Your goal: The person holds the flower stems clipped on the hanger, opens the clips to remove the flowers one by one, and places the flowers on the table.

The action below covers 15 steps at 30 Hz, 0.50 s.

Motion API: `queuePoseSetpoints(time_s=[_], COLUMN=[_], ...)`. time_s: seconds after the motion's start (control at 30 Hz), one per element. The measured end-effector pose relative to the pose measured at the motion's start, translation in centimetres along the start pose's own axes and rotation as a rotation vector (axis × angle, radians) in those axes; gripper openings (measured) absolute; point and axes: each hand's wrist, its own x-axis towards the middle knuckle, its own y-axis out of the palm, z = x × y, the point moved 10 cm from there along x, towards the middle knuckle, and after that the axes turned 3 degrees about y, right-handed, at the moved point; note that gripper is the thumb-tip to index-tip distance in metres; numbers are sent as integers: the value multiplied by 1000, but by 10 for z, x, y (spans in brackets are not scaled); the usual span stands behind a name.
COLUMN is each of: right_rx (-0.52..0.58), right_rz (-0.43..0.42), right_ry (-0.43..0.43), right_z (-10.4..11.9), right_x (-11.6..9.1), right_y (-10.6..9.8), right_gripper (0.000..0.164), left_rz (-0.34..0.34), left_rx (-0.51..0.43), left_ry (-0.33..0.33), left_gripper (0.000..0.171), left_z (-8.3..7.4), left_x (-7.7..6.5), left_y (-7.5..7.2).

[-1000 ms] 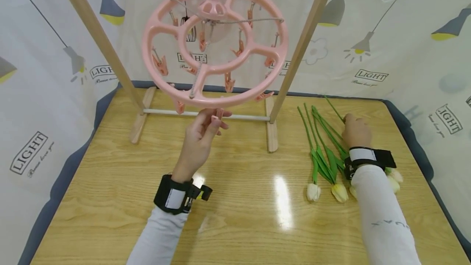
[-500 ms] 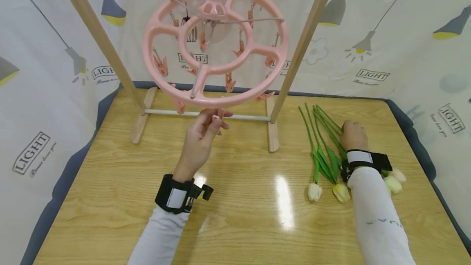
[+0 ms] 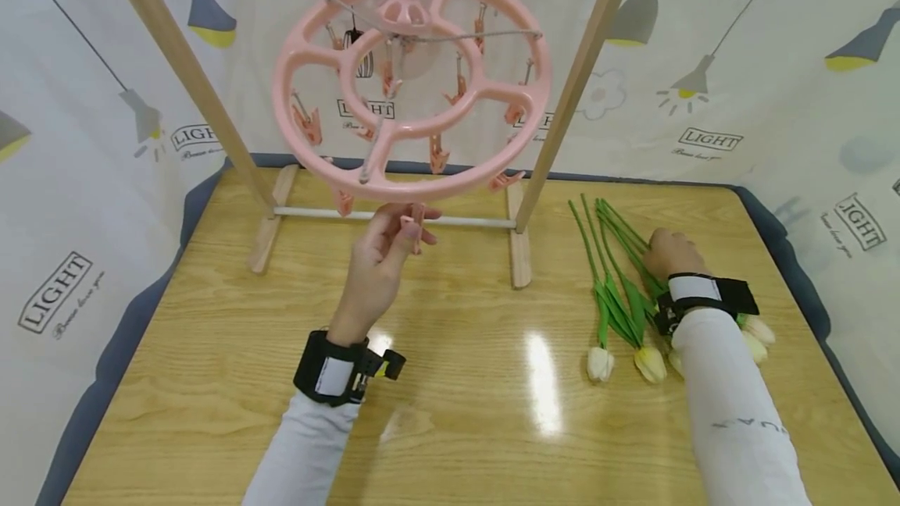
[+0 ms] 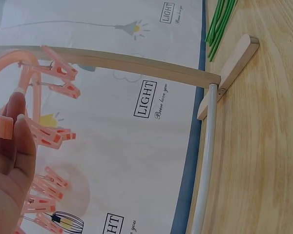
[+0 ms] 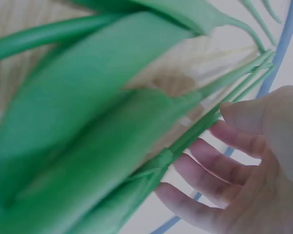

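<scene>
A round pink clip hanger hangs in front of me with several small pink clothespins around it. My left hand is just under its front rim, pinching one clothespin between thumb and fingers. That same clothespin shows at the left edge of the left wrist view. On the right of the table, my right hand is at the stems of the artificial tulips. In the right wrist view its thumb and fingertips meet around a green stem. Some tulips are partly hidden under the right forearm.
Two wooden posts flank the hanger, standing on wooden feet. A white bar joins them low down. Behind the wooden table hangs a lamp-printed cloth.
A stem that stood out beyond the right hand is no longer visible there. The right hand has shifted slightly left and lower. The left hand stays in place, with more of its clothespin showing.
</scene>
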Motion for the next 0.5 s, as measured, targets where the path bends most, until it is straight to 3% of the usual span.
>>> queuePoseSetpoints(time_s=[0.17,0.5], right_rx=[-14,-15], right_rz=[75,95], right_ry=[11,20], right_z=[5,2], right_x=[-3,-5], right_y=[0,4], right_gripper=[31,48], left_rz=[0,-21], left_rx=[-9,-95], left_ry=[7,17], left_gripper=[36,35], left_z=[-3,-5], left_x=[2,1], left_y=[0,0])
